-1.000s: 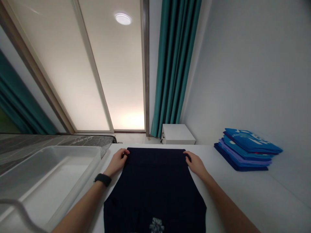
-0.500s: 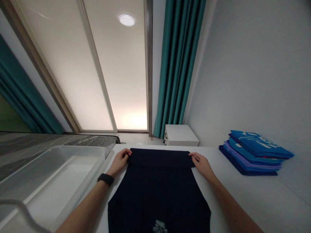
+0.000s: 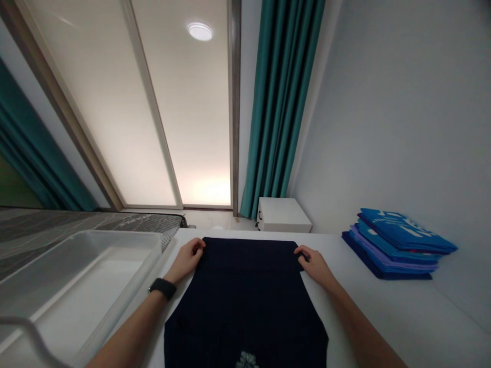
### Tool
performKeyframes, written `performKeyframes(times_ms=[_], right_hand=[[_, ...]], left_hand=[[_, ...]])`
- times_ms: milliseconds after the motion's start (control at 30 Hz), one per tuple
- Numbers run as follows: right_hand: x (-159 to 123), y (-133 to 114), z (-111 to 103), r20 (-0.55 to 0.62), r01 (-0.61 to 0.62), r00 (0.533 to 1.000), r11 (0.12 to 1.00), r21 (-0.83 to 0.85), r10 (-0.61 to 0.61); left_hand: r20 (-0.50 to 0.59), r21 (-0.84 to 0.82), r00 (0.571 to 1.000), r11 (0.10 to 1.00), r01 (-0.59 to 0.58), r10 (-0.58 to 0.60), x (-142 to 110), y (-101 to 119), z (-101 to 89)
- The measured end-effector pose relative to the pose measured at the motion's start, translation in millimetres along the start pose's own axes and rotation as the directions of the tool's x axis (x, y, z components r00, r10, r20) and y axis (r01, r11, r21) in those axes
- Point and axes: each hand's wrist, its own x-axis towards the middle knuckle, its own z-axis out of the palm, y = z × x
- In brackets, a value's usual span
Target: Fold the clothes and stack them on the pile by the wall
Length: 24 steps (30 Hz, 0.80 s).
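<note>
**Folded corner now juts out by your right hand**

Compared with a second ago, your navy garment (image 3: 245, 301) has a flap corner poking out at its upper right, where that side ran smoothly before. Both of your hands are a little lower in view.

You have the garment spread flat on the white table (image 3: 383, 317), with its straight far edge near the table's far edge. Its sides widen toward you, and a pale print (image 3: 247, 360) shows at the bottom of the view, partly cut off.

Your left hand (image 3: 188, 258) is closed narrowly at the far left corner, thumb and finger pinching the cloth. Your right hand (image 3: 315, 264) touches the far right corner with thumb and fingertips only slightly apart; you cannot tell from here whether they grip the fabric or rest on it. A dark watch (image 3: 163, 288) sits on your left wrist.

To your left is a translucent plastic bin (image 3: 151, 253). To your right, well apart from the garment, lies a stack of folded clothes (image 3: 399, 245) in blues and purple. Beyond the table you have a white cabinet (image 3: 286, 214) near the teal curtain (image 3: 282, 112).
</note>
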Motion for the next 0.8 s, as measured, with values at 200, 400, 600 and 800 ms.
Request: performKeyframes(times_ms=[200, 400, 600, 800], right_hand=[[-1.6, 1.0, -4.3, -0.045, -0.048, 0.998, 0.994, 0.101, 0.052], [-2.2, 1.6, -4.1, 0.017, 0.072, 0.997, 0.991, -0.113, -0.070], [-17.4, -27.7, -8.7, 0.019, 0.254, 0.964, 0.905, -0.342, -0.264], [-31.1, -50.1, -17.0, 0.300, 0.371, 0.911, 0.879, -0.299, -0.282]], left_hand=[[-0.038, 0.064, 0.999, 0.998, 0.022, -0.019, 4.9, -18.2, 3.1], [0.038, 0.199, 0.996, 0.976, -0.085, 0.078, 1.7, -6.9, 2.8], [0.151, 0.389, 0.952, 0.869, -0.305, 0.267, -14.6, 13.7, -5.4], [0.270, 0.288, 0.918, 0.885, -0.364, 0.290, -30.5, 2.8, -18.8]])
